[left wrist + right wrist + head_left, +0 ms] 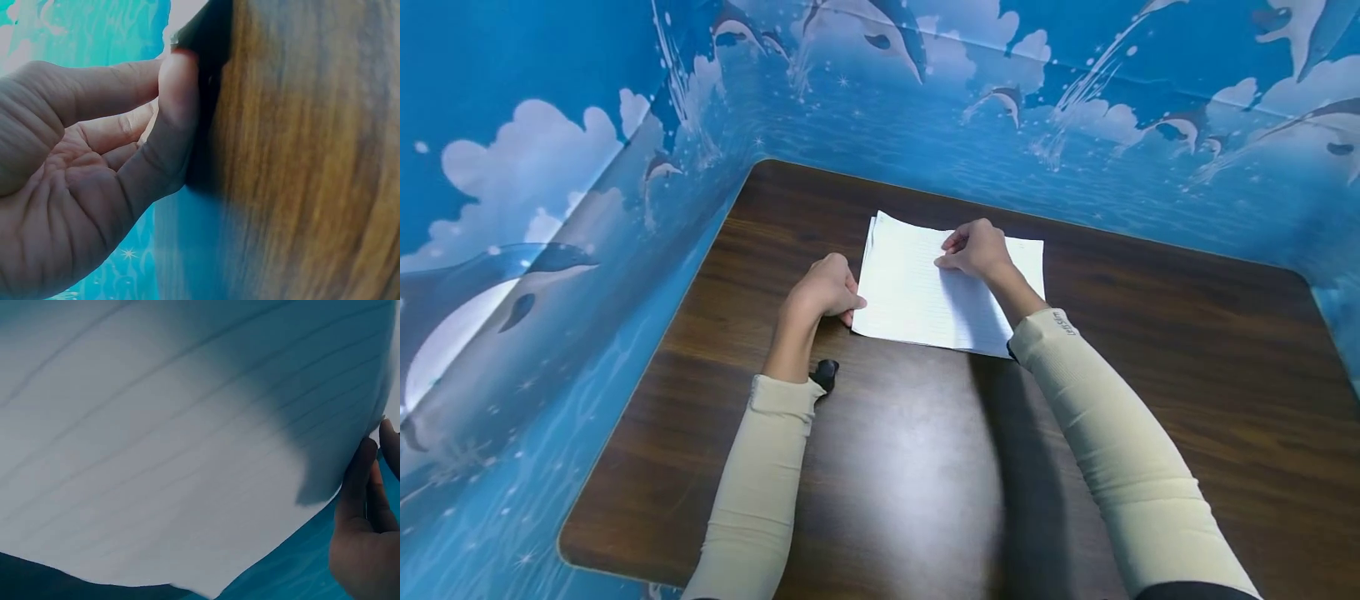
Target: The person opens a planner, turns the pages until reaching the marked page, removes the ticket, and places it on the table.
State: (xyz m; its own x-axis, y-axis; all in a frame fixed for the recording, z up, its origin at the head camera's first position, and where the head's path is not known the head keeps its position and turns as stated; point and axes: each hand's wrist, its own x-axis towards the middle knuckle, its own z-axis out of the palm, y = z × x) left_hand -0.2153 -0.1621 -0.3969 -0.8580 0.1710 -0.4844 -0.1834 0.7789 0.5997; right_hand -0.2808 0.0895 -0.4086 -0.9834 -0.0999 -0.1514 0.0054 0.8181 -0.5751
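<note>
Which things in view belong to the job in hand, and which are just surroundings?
In the job:
- lined paper
- left hand, at the paper's left edge
- right hand, pinching the paper

Just surroundings:
- brown table
- dolphin-print backdrop
- pale sleeves, worn

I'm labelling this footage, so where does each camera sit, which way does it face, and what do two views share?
Head: worn on the head, facing forward and down at the lined paper on the table; both sleeves, left grip and right grip show.
Left wrist: worn there, looking past the palm to a pale edge, seemingly paper; left grip shows.
Right wrist: worn there, facing the lined paper closely; right grip shows at the right edge.
Shared: head and right wrist both show lined paper and right grip.
</note>
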